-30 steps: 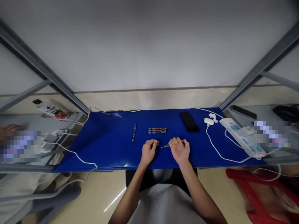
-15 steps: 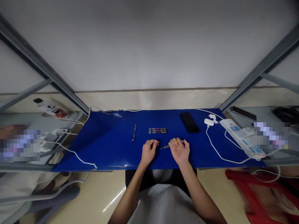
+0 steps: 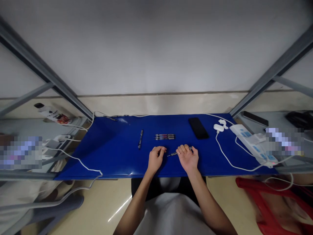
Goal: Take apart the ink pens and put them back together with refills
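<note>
My right hand (image 3: pixel 188 159) is closed around a grey pen (image 3: pixel 174 153), palm turned up. The pen's thin tip points left toward my left hand. Curled on the blue tabletop (image 3: pixel 117 156), my left hand (image 3: pixel 156 159) has its thumb and fingertips pressed together; whatever they hold, if anything, is hidden. Beyond both hands several pens (image 3: pixel 165 136) lie side by side in a neat stack of rows. Farther left, another pen (image 3: pixel 141 139) rests by itself, pointing away from me.
A black phone (image 3: pixel 198 128) lies at the back right. Beside it are a white earphone case (image 3: pixel 218 128) on a cable and a white power strip (image 3: pixel 253 145). A bottle (image 3: pixel 55 115) stands on the left neighbouring desk. Metal posts flank the table. People sit on both sides.
Both my hands and the pen stay almost exactly in place. At the far left, another person's hand has shifted slightly and shows less.
</note>
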The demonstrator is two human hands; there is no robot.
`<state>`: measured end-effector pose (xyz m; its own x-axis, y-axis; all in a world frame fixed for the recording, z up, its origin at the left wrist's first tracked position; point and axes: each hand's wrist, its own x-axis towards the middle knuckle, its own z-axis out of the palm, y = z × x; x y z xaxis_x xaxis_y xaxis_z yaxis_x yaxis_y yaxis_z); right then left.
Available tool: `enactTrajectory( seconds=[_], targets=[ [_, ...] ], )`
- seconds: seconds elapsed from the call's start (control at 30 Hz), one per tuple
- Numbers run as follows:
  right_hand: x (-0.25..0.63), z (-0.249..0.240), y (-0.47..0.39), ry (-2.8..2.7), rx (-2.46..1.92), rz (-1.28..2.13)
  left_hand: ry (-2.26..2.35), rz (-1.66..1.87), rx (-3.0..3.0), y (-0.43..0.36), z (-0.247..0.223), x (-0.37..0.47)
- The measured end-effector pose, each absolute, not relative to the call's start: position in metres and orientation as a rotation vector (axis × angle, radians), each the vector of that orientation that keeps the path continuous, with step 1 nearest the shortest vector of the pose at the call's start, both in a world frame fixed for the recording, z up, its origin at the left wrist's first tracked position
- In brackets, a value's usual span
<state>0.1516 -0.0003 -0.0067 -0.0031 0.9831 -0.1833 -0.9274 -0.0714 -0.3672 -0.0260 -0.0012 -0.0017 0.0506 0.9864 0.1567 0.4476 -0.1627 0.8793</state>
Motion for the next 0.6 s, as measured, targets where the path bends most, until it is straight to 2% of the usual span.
enactTrajectory(
  seconds=[0.37,0.6],
  targets=[
    [0.152,-0.0064,-0.0014,-0.165,-0.435,1.581,1.45,1.011,1.788,-0.0027,-0.0009,-0.025],
    [0.1517,-0.0064,0.0001,-0.167,-0.389,1.605,1.295,0.882,1.962,-0.0053,0.0009,-0.0208]
  ],
)
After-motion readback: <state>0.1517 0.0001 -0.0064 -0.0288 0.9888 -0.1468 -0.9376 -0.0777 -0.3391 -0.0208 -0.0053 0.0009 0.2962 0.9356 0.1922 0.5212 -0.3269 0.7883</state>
